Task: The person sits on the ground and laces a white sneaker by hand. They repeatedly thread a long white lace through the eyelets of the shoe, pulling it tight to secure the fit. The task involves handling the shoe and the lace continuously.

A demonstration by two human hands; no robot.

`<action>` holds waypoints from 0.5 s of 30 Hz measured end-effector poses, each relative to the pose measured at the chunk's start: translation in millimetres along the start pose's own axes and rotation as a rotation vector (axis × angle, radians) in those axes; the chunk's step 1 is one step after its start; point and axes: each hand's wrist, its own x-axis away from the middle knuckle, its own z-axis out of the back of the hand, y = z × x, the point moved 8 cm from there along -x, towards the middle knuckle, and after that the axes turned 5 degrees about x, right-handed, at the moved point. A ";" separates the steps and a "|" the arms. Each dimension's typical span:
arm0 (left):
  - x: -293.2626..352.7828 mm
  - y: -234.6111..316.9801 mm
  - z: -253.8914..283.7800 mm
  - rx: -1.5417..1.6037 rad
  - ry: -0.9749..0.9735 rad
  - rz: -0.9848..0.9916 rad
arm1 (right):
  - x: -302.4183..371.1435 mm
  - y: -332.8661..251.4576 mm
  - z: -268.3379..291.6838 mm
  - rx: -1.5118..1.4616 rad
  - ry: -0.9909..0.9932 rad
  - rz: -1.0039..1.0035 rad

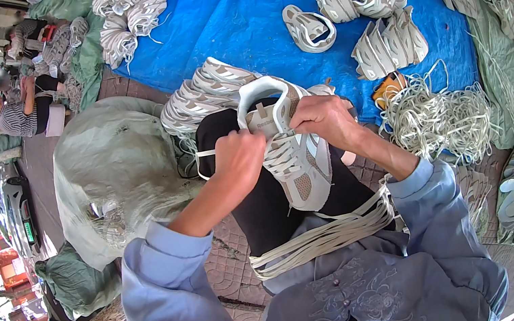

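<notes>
A beige and white shoe upper (312, 181) rests toe toward me on my black-covered lap, its tongue and collar facing away. White lacing (282, 156) crosses its front. My left hand (239, 158) is closed at the left side of the lacing, with a loop of white shoelace (204, 164) sticking out beside it. My right hand (327, 119) pinches at the top of the lacing on the other side, its fingertips partly hiding the lace. A bundle of cream laces (326, 241) lies across my lap, nearer my body.
Stacked shoe uppers (211, 93) stand just beyond my knees. More uppers (391, 44) sit on a blue tarp (223, 8). A tangled lace heap (435, 119) lies at right. A large pale sack (117, 164) stands at left. Another person (21, 109) sits farther off.
</notes>
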 end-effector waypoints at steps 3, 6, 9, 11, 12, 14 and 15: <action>8.0 27.2 8.4 -0.325 0.155 -0.268 | 2.9 7.7 -2.8 -0.028 0.004 -0.047; 7.6 26.7 32.2 0.027 0.432 -0.316 | 4.9 15.8 -2.4 -0.117 0.002 -0.121; -5.6 4.1 33.0 0.401 0.446 -0.103 | 5.8 24.5 -2.0 -0.174 -0.003 -0.245; -14.7 1.9 24.7 0.339 0.385 -0.008 | 5.2 20.6 0.0 -0.100 0.026 -0.227; -19.0 5.3 19.0 0.347 0.318 -0.021 | 4.0 17.8 0.2 -0.073 0.027 -0.205; -20.4 4.6 20.1 0.375 0.355 0.020 | 1.5 4.6 3.4 0.073 0.075 -0.080; -19.8 4.5 19.4 0.403 0.362 0.043 | 0.9 -1.1 3.9 0.150 0.091 -0.028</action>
